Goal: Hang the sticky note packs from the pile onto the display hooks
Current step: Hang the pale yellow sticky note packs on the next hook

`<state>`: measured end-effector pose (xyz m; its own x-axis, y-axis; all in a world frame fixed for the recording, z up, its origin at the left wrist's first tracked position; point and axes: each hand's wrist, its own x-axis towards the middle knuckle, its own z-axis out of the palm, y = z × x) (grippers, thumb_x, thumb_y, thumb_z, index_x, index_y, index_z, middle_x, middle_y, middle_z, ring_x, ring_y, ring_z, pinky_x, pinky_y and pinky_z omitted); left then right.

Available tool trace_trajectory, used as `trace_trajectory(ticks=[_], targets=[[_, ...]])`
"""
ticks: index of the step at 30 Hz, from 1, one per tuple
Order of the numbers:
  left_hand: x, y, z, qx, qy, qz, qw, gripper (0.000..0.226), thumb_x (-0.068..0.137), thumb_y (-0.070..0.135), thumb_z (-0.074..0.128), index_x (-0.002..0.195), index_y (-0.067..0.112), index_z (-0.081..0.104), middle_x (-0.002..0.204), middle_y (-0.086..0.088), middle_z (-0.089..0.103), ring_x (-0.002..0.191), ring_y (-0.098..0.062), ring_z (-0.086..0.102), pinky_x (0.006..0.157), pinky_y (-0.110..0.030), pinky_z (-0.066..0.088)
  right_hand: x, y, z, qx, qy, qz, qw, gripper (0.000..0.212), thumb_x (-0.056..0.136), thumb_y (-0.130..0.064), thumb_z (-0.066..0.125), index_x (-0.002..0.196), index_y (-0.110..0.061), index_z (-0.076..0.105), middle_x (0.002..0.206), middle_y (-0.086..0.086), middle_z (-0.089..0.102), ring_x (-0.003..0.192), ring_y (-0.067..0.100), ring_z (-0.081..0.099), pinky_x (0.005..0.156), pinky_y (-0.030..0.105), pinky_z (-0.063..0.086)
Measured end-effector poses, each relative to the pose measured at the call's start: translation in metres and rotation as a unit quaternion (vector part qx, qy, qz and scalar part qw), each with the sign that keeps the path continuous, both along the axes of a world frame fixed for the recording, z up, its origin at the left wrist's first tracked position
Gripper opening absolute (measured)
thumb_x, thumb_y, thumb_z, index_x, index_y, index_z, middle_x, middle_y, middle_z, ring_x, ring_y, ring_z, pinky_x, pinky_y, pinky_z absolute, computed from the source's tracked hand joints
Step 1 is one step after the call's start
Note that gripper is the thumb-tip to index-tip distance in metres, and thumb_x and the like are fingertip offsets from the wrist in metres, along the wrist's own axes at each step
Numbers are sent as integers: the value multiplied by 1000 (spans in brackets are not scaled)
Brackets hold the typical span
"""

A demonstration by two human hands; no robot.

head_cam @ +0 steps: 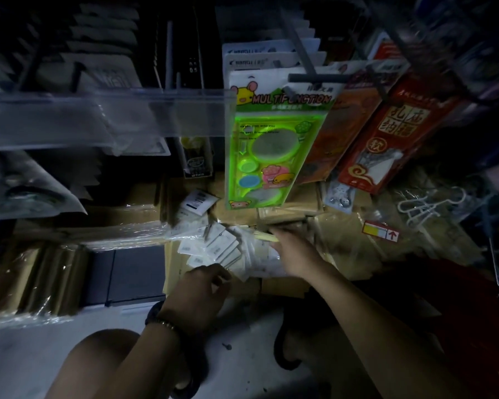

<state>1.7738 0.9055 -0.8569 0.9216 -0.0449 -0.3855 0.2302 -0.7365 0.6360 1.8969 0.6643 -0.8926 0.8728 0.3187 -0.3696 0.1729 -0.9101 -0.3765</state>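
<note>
A pile of small white sticky note packs (213, 243) lies fanned out on cardboard boxes (271, 217) low in the dim aisle. My left hand (202, 292) curls its fingers at the near edge of the pile and pinches the corner of a pack. Stretched across the pile's right side, my right hand (297, 249) lies palm down on the packs with its fingers forward. Grey display hooks (317, 77) jut out above, loaded with hanging goods.
A green stencil card (268, 145) and red packages (392, 133) hang just above the pile. A clear shelf lip (104, 110) juts out at left. Wrapped brown bundles (41, 280) sit at left, white hangers (427, 205) at right. My knee (98, 367) is below.
</note>
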Motion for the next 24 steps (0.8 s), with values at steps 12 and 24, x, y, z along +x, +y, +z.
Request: trace_trajectory(ticks=[12, 24], targets=[[-11, -16, 33, -454, 178, 311, 816, 46, 95, 36, 74, 133, 13, 63, 135, -24, 69, 110, -41, 73, 99, -62, 58, -112, 23, 80, 480, 172, -268, 818, 28, 101, -28, 70, 110, -4, 60, 105, 33, 64, 79, 29, 63, 74, 52, 54], [-70, -22, 125, -564, -33, 259, 784, 38, 98, 8, 68, 135, 6, 58, 129, -22, 74, 116, -43, 73, 74, -46, 68, -150, 32, 173, 473, 1, -218, 854, 40, 103, -7, 68, 139, -22, 68, 109, -10, 81, 104, 10, 77, 89, 35, 63]])
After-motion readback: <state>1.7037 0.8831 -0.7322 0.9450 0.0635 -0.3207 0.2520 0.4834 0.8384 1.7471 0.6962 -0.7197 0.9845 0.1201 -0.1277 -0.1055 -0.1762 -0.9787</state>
